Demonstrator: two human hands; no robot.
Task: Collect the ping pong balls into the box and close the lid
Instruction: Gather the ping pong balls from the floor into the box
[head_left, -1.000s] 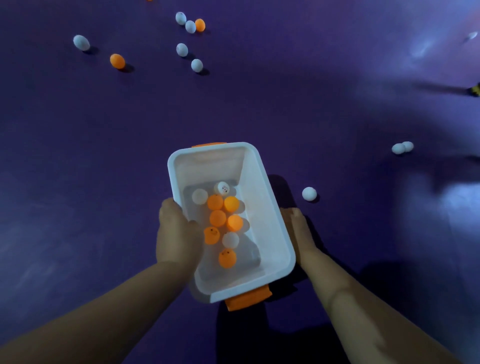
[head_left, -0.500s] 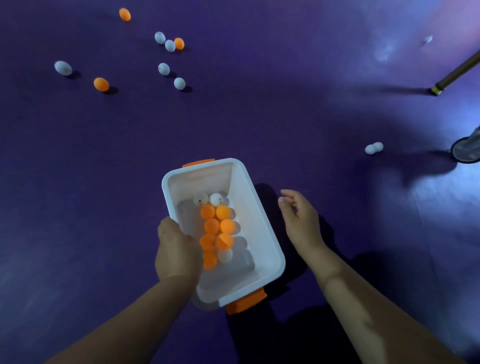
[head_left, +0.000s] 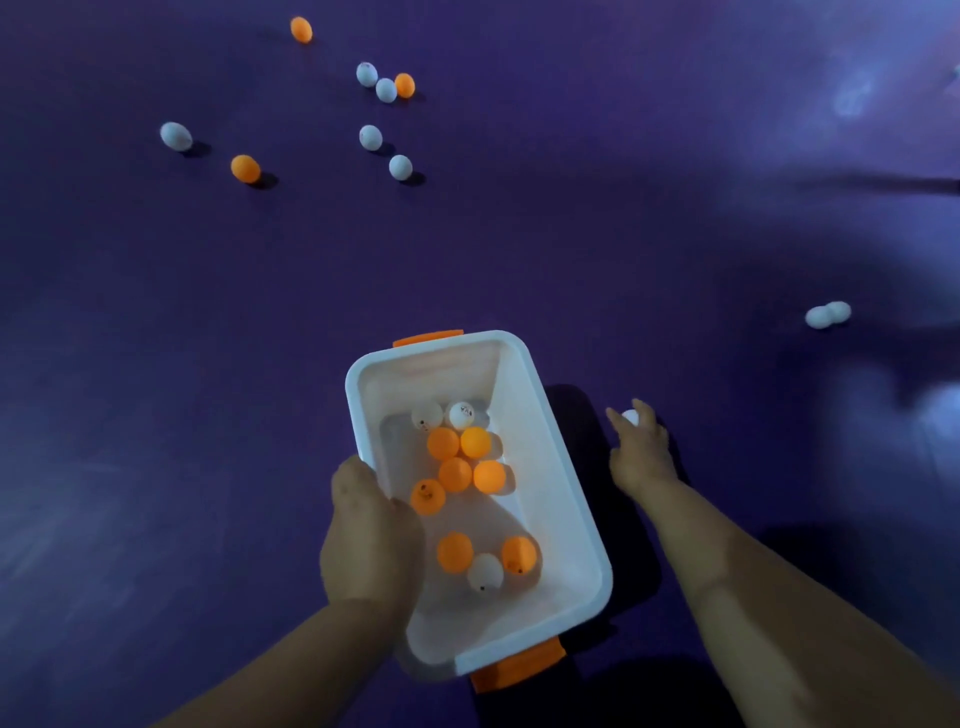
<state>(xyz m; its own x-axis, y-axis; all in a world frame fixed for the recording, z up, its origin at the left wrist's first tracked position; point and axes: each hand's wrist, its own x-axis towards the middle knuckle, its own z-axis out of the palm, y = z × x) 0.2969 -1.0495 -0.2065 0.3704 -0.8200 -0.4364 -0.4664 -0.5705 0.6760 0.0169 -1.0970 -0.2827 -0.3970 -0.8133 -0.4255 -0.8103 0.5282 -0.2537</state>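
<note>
A white box (head_left: 540, 441) with orange latches is held above a purple floor, lid off. My left hand (head_left: 366, 525) grips its left rim, thumb inside. Several orange and white ping pong balls (head_left: 457, 473) lie in it. To the right of the box, my right hand (head_left: 638, 447) pinches a white ball (head_left: 630, 417) at its fingertips. Loose balls lie far off: a group of white and orange ones (head_left: 385, 89) at the upper left, and a white pair (head_left: 828, 314) at the right. No lid is in view.
The purple floor (head_left: 597, 234) spreads all around, with bright glare patches at the upper right and right. An orange ball (head_left: 245, 168) and a white ball (head_left: 175, 136) lie farthest left. A dark shadow lies under the box.
My right hand has moved right, away from the box, and now pinches a white ball. The balls in the box have rolled apart into two groups. The view shifted.
</note>
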